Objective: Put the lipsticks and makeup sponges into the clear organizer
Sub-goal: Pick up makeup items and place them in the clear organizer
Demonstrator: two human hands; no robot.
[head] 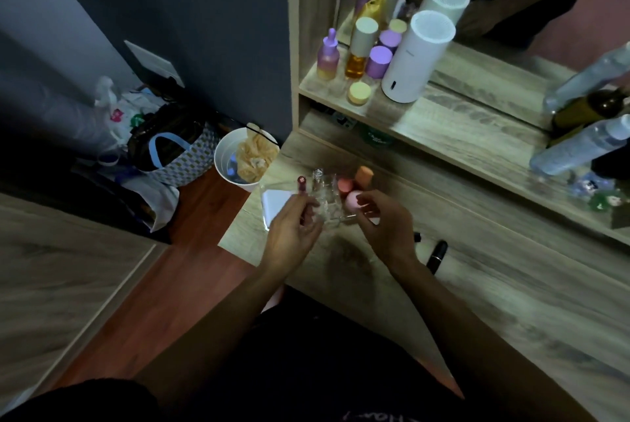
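Observation:
The clear organizer (324, 198) sits near the left end of the wooden vanity top. An orange sponge (364, 176) and a coral sponge (345, 184) stand in its far side. My right hand (387, 227) rests its fingers on a pink sponge (354, 201) at the organizer's right side. My left hand (295, 229) pinches a dark red lipstick (302, 183), upright over the organizer's left part. A clear-capped tube (317, 176) stands in the organizer beside it. A black lipstick (437, 256) lies on the vanity top to the right of my right wrist.
A shelf holds purple and yellow bottles (361, 50) and a white cylinder (417, 57) in front of a mirror. Clear bottles (579, 145) lie at far right. On the floor to the left stand a white bin (235, 159) and a patterned bag (177, 152).

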